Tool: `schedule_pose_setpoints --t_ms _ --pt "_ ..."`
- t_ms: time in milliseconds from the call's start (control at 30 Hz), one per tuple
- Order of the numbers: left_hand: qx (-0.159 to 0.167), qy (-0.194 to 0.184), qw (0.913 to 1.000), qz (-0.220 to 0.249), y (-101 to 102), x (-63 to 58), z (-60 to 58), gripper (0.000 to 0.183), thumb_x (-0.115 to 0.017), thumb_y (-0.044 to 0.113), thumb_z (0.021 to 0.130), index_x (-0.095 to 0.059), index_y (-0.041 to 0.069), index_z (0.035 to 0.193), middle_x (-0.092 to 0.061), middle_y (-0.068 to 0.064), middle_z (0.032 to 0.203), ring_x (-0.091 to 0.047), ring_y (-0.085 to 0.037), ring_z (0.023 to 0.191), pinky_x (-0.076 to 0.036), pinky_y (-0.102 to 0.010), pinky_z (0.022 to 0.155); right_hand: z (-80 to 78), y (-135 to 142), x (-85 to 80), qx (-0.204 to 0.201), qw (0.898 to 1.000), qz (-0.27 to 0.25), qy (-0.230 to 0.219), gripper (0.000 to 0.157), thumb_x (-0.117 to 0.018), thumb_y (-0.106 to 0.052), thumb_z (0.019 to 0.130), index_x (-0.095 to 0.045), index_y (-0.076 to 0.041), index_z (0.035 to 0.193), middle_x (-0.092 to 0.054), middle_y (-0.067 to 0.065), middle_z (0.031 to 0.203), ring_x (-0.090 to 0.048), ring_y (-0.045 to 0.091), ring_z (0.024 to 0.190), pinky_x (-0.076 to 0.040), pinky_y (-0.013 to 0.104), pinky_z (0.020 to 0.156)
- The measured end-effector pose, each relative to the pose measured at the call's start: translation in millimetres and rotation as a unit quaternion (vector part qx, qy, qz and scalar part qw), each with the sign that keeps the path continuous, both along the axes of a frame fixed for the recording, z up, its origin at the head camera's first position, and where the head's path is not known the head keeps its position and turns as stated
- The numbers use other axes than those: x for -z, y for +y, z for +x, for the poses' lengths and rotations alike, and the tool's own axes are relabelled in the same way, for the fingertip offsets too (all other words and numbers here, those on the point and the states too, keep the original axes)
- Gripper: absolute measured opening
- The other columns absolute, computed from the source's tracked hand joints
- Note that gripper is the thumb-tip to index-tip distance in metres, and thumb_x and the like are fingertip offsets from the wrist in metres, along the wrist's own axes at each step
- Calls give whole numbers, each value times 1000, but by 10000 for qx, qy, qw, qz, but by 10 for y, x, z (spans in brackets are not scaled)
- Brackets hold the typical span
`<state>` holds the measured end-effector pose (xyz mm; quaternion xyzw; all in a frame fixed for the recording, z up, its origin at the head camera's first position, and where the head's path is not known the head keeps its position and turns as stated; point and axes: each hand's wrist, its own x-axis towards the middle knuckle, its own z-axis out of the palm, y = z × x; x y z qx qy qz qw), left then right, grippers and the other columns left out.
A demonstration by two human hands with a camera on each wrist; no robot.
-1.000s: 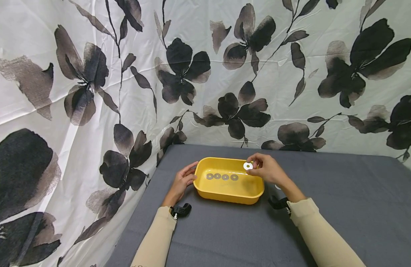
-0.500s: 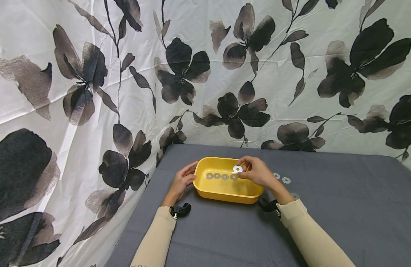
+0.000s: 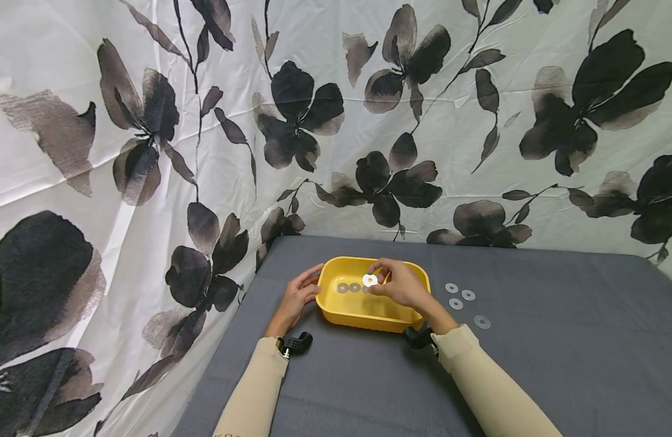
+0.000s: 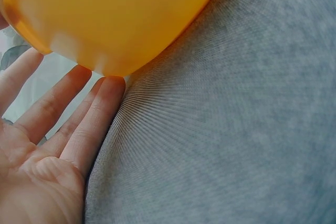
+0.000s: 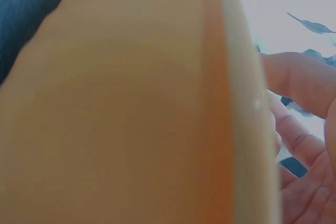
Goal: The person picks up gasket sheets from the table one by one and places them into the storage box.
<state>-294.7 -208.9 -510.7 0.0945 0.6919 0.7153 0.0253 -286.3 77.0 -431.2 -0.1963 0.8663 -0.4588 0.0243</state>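
Note:
A yellow plastic tub (image 3: 347, 315) stands on the grey cloth, its near wall filling most of the right wrist view. My left hand (image 3: 294, 301) rests at its left end; in the left wrist view its straight fingers (image 4: 92, 124) touch the outside of the wall. Over the tub, my right hand (image 3: 398, 284) pinches a shiny flat washer (image 3: 370, 280) between thumb and fingers. Below that washer, more grey washers lie in a row on the tub floor, one at the left end (image 3: 342, 288). My right hand hides the right part of the row.
Several loose washers lie on the grey cloth right of the tub, the nearest to me being one washer (image 3: 482, 321) by the right forearm. A white curtain (image 3: 467, 133) with dark flowers hangs behind the table (image 3: 560, 340) and along its left side.
My right hand has moved left over the tub with the washer, from the right rim to above the row. The loose washers on the cloth have come into view. My left hand has stayed put.

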Motion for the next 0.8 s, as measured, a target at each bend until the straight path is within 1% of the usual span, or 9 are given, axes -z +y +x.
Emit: schedule_pose_setpoints --t_ms 100,333,467,600,800 --pt "-5 -7 10000 -6 4 -8 3 54 -59 5 95 -57 20 146 -60 -17 145 -60 -37 129 -59 -33 92 -4 -67 26 32 10000 1 -5 32 -86 -10 80 -70 -10 108 -57 5 83 -51 20 71 -40 26 60" --pt "-7 10 10000 -25 9 -15 14 55 -58 3 95 -56 18 148 -59 -17 146 -60 -37 129 -59 -31 90 -9 -229 51 105 9999 -10 -54 31 -86 -7 78 -72 -10 106 -59 5 82 -51 20 71 -39 26 59" --pt "-50 -9 10000 -45 12 -19 17 55 -59 4 95 -56 19 148 -60 -17 145 -63 -32 125 -59 -30 89 -11 -310 53 132 9999 -22 -79 31 -86 -7 78 -73 -10 106 -59 6 83 -51 19 70 -39 26 59" --pt "-71 6 10000 -40 14 -23 22 55 -60 6 94 -56 17 148 -60 -19 144 -64 -29 122 -59 -28 87 -14 -378 52 110 9999 -49 -114 31 -85 -6 79 -73 -10 106 -60 7 85 -51 19 72 -39 26 60" --pt "-32 24 10000 -6 16 -34 30 55 -59 4 95 -55 17 148 -59 -19 145 -63 -31 124 -58 -25 87 -49 -455 74 150 9995 -58 -263 31 -85 -5 79 -73 -11 107 -60 8 86 -52 20 72 -39 26 60"
